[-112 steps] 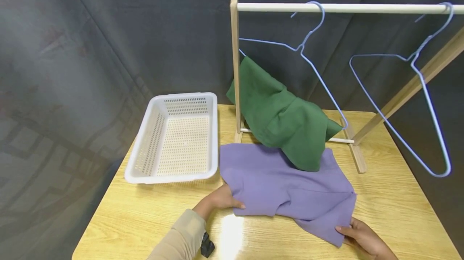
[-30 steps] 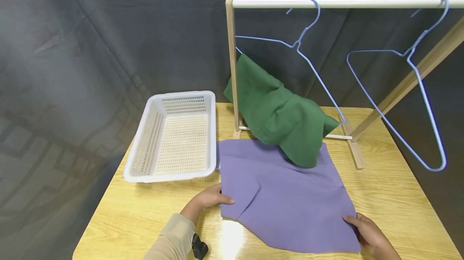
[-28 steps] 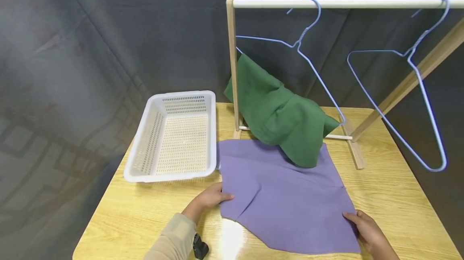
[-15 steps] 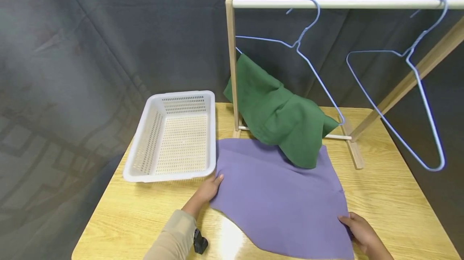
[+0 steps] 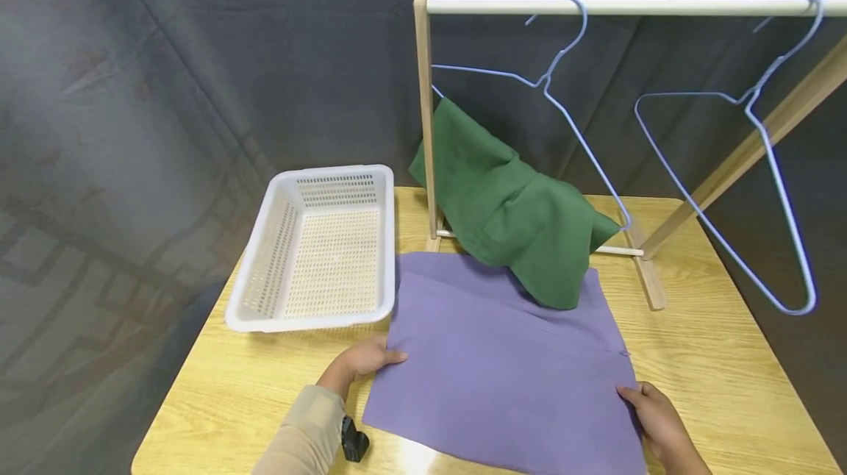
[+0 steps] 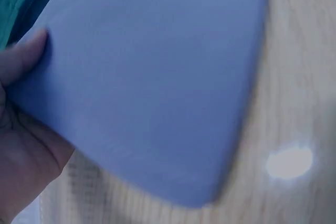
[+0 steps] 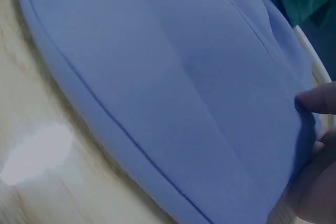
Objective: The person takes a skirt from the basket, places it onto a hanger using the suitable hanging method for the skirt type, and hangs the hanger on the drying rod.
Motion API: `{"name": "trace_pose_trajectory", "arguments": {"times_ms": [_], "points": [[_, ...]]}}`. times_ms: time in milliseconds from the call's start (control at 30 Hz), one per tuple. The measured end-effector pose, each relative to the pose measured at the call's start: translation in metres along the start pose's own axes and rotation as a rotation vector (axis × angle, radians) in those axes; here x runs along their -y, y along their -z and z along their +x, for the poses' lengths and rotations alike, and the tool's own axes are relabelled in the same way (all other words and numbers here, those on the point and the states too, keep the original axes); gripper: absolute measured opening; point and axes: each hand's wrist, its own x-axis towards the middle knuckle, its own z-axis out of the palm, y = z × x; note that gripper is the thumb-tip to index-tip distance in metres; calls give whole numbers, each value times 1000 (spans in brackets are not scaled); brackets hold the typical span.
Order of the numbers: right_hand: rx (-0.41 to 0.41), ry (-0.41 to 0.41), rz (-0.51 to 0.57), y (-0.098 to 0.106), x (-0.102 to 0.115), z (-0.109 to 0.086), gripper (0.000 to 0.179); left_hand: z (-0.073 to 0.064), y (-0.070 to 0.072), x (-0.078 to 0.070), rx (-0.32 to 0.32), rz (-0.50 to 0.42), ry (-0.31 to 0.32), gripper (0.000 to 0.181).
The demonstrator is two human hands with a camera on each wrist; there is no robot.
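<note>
A purple cloth (image 5: 503,387) is spread over the front of the table, a fold line running across its upper part. My left hand (image 5: 367,357) pinches its left edge, thumb on top and fingers underneath, as the left wrist view also shows. On the opposite edge my right hand (image 5: 658,416) pinches the cloth between thumb and fingers. In the right wrist view the purple cloth (image 7: 173,87) lies nearly smooth, with a seam near its lower edge. Behind it a green cloth (image 5: 523,203) hangs from a blue wire hanger (image 5: 582,140) and overlaps the purple cloth's back edge.
A white perforated basket (image 5: 387,254) stands on the wooden table (image 5: 212,394) to the left of the cloth. The wooden rack (image 5: 423,107) carries a white rail (image 5: 688,7). A second blue hanger (image 5: 784,203), without cloth, hangs at the right. Dark curtain surrounds the table.
The purple cloth has gone from bunched to spread wide, its front edge pulled toward me. My left hand regrasped along the left edge and drew the folded corner outward. My right hand stays near the right edge.
</note>
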Motion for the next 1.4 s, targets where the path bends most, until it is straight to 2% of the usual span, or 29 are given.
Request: {"name": "trace_pose_trajectory", "arguments": {"times_ms": [100,233,333,400,500,600,667,733,800,867,1033,1100,1200,1267,1400], "points": [[-38,19,3,-3,2,1,16,0,-1,2,-83,0,34,49],[-31,33,3,-6,4,1,18,0,0,7,-184,-8,74,49],[-10,31,-37,-8,5,0,15,-3,2,10,-246,25,90,50],[6,33,-77,-8,6,-1,13,-4,4,11,-288,86,90,52],[25,37,-137,-8,8,-3,15,-5,3,14,-373,233,48,54],[16,51,-179,-7,10,-4,17,-4,-2,13,-478,519,-19,55],[0,64,-211,-6,11,-5,18,-3,-8,11,-556,734,-44,52],[-14,81,-236,-6,13,-5,21,-2,-14,7,-618,903,-66,51],[-28,95,-252,-5,14,-6,24,0,-19,3,-671,1003,-85,51],[-35,116,-262,-4,16,-5,26,2,-23,0,-705,1049,-123,54],[-59,138,-276,-1,20,-6,23,7,-30,-3,-757,1097,-261,54],[-71,143,-278,1,22,-6,23,9,-31,-3,-765,1125,-294,53],[-84,157,-281,5,23,-5,27,12,-34,-6,-758,1149,-308,53],[-90,177,-290,10,19,0,33,13,-35,-8,-731,1161,-306,53],[-123,228,-296,25,-3,27,46,18,-40,-14,-666,1171,-284,54]]}}
